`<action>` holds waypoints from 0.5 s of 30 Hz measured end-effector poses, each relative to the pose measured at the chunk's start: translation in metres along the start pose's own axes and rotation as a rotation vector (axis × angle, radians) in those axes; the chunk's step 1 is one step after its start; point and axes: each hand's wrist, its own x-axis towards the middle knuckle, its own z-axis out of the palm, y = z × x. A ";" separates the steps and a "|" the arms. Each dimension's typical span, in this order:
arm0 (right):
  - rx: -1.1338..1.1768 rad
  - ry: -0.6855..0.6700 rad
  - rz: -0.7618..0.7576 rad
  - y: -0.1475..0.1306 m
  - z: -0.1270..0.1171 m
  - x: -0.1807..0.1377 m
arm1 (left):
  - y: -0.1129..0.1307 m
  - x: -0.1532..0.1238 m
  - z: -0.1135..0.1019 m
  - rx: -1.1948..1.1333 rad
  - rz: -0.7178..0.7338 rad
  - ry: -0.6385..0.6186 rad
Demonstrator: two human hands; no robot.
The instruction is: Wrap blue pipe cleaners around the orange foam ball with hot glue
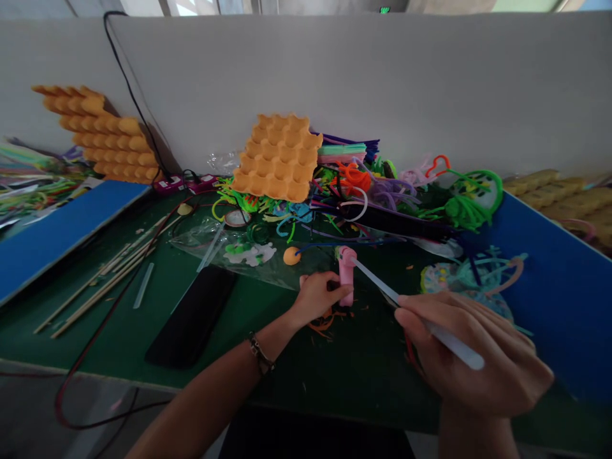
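Note:
My left hand (317, 295) is closed round a small pink glue gun (346, 274) standing upright on the green table (229, 319). My right hand (471, 347) grips a translucent white glue stick (415, 312). The stick slants up to the left, and its far end meets the back of the gun's top. Orange scraps (322, 324) lie on the mat just under my left hand.
A heap of coloured pipe cleaners (382, 191) and an orange foam egg tray (277, 156) fill the back. Wooden sticks (105, 277), a black flat case (194, 315), a dark cable (95, 344) and blue boards (549, 280) lie around. An orange ball (291, 255) sits near the gun.

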 end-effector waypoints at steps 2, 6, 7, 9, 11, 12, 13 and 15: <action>0.052 -0.028 -0.010 0.000 0.000 0.000 | 0.000 0.000 0.000 -0.001 0.007 0.002; 0.163 -0.109 -0.009 0.002 -0.004 -0.002 | 0.000 -0.002 -0.001 -0.003 0.032 0.016; 0.174 -0.131 0.013 0.002 -0.006 -0.004 | 0.000 -0.002 -0.002 -0.001 0.036 0.027; 0.176 -0.150 0.058 0.001 -0.012 -0.007 | 0.001 -0.004 -0.002 0.010 0.038 0.063; 0.140 -0.139 0.097 0.001 -0.019 -0.011 | 0.002 -0.006 -0.003 0.031 0.035 0.105; 0.107 -0.126 0.130 0.002 -0.023 -0.013 | 0.003 -0.007 -0.003 0.042 0.032 0.125; 0.070 -0.111 0.158 0.002 -0.027 -0.014 | 0.004 -0.007 -0.003 0.054 0.028 0.141; -0.013 -0.033 0.256 0.006 -0.035 -0.017 | 0.005 -0.008 -0.002 0.069 0.026 0.157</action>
